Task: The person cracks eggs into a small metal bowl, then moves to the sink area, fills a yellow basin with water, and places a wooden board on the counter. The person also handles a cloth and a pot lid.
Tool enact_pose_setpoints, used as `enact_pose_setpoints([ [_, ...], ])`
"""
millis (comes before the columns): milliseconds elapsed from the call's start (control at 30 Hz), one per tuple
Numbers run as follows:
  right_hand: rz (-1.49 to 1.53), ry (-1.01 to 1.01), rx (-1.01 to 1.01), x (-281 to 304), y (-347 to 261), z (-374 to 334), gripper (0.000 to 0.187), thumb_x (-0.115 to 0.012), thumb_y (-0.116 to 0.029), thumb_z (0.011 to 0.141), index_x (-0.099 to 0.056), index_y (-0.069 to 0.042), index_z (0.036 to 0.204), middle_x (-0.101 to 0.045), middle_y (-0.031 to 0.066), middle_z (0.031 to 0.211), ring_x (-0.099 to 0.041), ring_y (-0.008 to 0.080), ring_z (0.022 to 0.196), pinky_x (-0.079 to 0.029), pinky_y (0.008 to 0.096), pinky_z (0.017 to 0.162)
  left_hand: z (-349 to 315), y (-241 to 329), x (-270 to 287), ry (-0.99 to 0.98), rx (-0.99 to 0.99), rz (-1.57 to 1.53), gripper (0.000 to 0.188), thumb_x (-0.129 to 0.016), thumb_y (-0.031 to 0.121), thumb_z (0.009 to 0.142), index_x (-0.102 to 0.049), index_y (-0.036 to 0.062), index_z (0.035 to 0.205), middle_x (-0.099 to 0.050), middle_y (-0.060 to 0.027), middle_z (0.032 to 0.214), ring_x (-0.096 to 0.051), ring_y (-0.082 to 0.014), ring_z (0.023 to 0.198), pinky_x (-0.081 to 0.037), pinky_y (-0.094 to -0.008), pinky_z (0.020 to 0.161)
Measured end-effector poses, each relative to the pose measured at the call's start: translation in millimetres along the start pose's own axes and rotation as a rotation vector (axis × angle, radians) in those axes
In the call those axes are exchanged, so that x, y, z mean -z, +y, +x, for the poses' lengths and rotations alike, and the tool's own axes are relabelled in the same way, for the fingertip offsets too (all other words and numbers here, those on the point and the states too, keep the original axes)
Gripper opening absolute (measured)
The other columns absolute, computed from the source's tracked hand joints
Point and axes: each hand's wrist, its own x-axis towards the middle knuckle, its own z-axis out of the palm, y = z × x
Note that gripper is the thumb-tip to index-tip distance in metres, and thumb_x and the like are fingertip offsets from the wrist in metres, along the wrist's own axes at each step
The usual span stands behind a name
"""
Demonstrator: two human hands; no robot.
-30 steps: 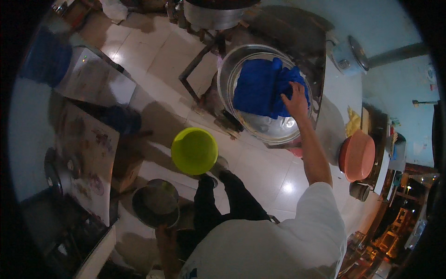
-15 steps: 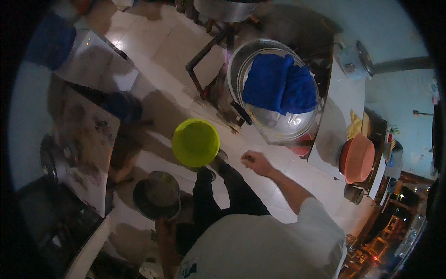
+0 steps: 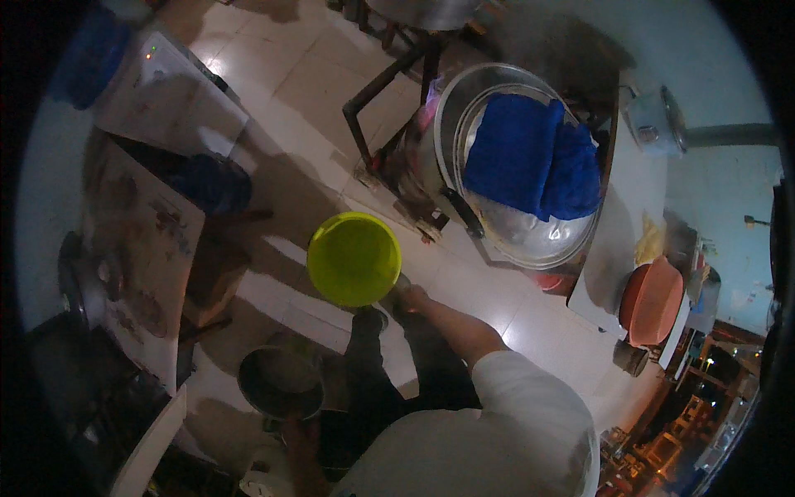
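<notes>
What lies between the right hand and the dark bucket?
In the head view, the left trouser leg and bits of floor lie between right hand and bucket.

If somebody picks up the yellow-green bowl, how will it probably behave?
The bowl is probably light for its size, as it looks like plastic. It looks smooth, so it may be slippery. Being wide and open, it could spill any contents if tilted.

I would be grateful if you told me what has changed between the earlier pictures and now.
The right hand has left the blue cloth and come back leftward and toward the body, to the near right rim of the lime-green basin; whether it touches is unclear. The cloth stays on the round metal lid, and the left hand stays by the dark bucket.
</notes>
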Motion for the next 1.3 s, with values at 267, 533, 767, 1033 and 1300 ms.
enact_pose_setpoints([
  [267,0.761,0.293,-0.203,19,-22,9,0.044,-0.067,-0.032,0.076,-0.061,-0.009,0.112,-0.065,0.0151,0.105,-0.061,0.0334,0.100,-0.049,0.0394,0.084,26,-52,10,-0.061,-0.403,0.608,0.042,-0.063,0.016,0.078,-0.056,0.0047,0.118,-0.061,-0.0158,0.108,-0.058,-0.0358,0.096,-0.048,-0.0442,0.085],
  [533,0.299,0.270,0.111,-13,-14,16,0.037,-0.062,-0.037,0.076,-0.065,-0.008,0.098,-0.066,0.0157,0.090,-0.063,0.0352,0.081,-0.051,0.0403,0.073,38,-104,22,0.007,0.626,-0.892,0.034,-0.057,0.014,0.080,-0.057,0.0024,0.112,-0.061,-0.0090,0.105,-0.059,-0.0246,0.091,-0.051,-0.0368,0.074],
  [767,1.093,-0.055,0.034,153,-5,-243,0.018,-0.058,-0.012,0.085,-0.061,-0.003,0.101,-0.065,0.0052,0.082,-0.062,0.0143,0.072,-0.051,0.0288,0.064,-13,-29,31,-0.062,-0.582,0.563,0.034,-0.061,0.011,0.084,-0.049,-0.0021,0.113,-0.054,-0.0160,0.105,-0.054,-0.0279,0.094,-0.045,-0.0383,0.083],
  [1033,0.159,1.209,-0.537,383,103,-302,0.062,-0.063,-0.043,0.080,-0.045,-0.008,0.127,-0.053,0.0235,0.116,-0.057,0.0411,0.103,-0.049,0.0463,0.083,-43,48,16,-0.046,-0.437,0.261,0.025,-0.051,0.009,0.086,-0.056,-0.0026,0.108,-0.058,-0.0118,0.105,-0.054,-0.0198,0.096,-0.046,-0.0329,0.078],
  [1300,0.083,1.011,-0.596,421,135,-274,0.071,-0.069,-0.041,0.071,-0.045,-0.003,0.126,-0.058,0.0228,0.110,-0.059,0.0400,0.100,-0.050,0.0454,0.083,-30,23,18,0.018,-0.501,0.372,0.026,-0.051,0.010,0.084,-0.056,-0.0019,0.107,-0.058,-0.0110,0.100,-0.057,-0.0192,0.080,-0.049,-0.0327,0.067],
])
